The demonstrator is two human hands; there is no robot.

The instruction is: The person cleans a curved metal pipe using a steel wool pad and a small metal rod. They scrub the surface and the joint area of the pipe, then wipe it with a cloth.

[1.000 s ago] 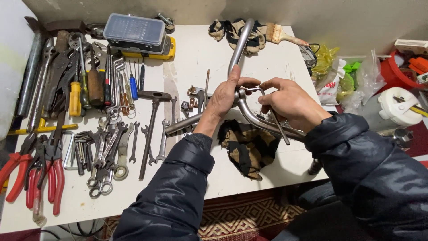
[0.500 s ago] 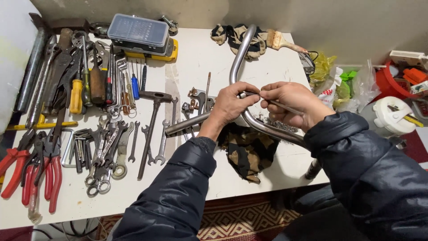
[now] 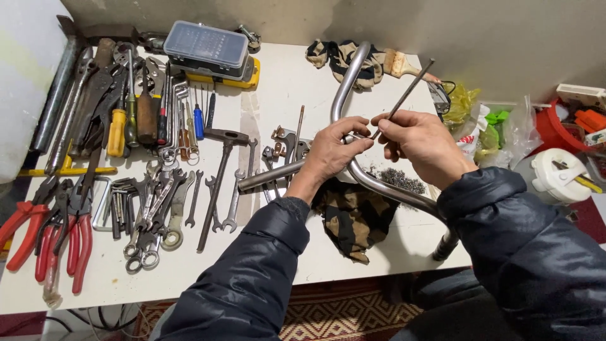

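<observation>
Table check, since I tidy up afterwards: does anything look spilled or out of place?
Yes: a loose heap of grey metal shavings lies on the white table, beside the bent metal tube under the right hand.

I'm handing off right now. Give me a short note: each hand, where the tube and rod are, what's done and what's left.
Left hand: grips the bent steel tube at its bend, above the table.
Right hand: holds a thin rod, lower tip at the tube by the left fingers, upper end tilted up and right.
Done: metal filings lie beside the tube; a rag lies beneath it.
Left: rod is at the tube; whether it enters a hole cannot be seen.
</observation>
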